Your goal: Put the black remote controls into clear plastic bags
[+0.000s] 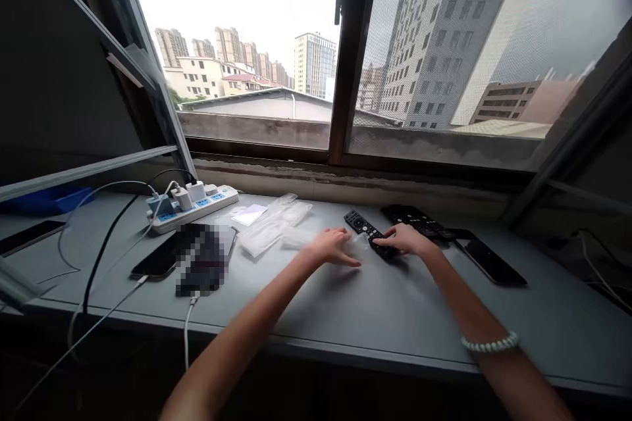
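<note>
The black remote control (pixel 360 222) is on the bench (pixel 395 325), nearer the far edge under the window than the front edge, a little right of midway between the side edges; it slants, its far end to the left, and whether its near end is raised cannot be told. It looks light and stiff, probably a hard plastic shell, smooth enough to slip a little, and its long sides near the middle should give the surest hold, clear of the buttons. The right hand (pixel 405 239) is closed around the near end, thumb and fingers bent in a pinch, though part of the grip is hidden. The left hand (pixel 328 247) is partly spread, thumb well apart from the curved fingers, beside a crumpled clear plastic film (pixel 360 245); whether it touches the film cannot be told. That film looks limp and nearly weightless, best taken by a loose fold. More plastic sleeves (pixel 269 230) lie left of it, toward the far edge.
</note>
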Demonstrator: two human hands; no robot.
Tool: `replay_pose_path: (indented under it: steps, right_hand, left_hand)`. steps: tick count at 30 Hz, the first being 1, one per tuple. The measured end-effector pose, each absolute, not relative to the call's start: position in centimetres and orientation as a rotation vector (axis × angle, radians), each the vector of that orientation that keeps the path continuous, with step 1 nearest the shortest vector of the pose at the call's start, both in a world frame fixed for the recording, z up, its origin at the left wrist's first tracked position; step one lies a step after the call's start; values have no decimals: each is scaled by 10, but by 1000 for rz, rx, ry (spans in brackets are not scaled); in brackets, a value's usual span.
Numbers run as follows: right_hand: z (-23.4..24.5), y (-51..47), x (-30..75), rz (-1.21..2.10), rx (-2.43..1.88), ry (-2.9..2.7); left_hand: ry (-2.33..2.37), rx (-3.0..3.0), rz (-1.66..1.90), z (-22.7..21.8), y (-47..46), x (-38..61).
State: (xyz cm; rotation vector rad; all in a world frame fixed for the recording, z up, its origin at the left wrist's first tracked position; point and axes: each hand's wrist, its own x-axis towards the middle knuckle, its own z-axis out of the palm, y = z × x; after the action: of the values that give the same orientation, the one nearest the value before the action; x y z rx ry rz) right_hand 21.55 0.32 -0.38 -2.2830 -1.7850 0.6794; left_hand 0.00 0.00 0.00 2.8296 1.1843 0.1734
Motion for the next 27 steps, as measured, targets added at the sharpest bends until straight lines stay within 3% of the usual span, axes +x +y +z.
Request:
replay_pose_path:
  steps: [9,13,20,27]
  right_hand:
    - [-22,-4,227,101,-1960,-1911]
    - [-19,-6,224,59,-1912,-1826]
    - [-21,-15,213,96,-1789,-1802]
    - [-28,-19,216,-137,-1648,-1741]
  left_hand:
    - [1471,2839,716,-4,9,9]
    - [1535,2818,924,2,10,-7]
    - [1246,2959,470,-23,17,-2]
    - [1242,2800,633,-29,17,1]
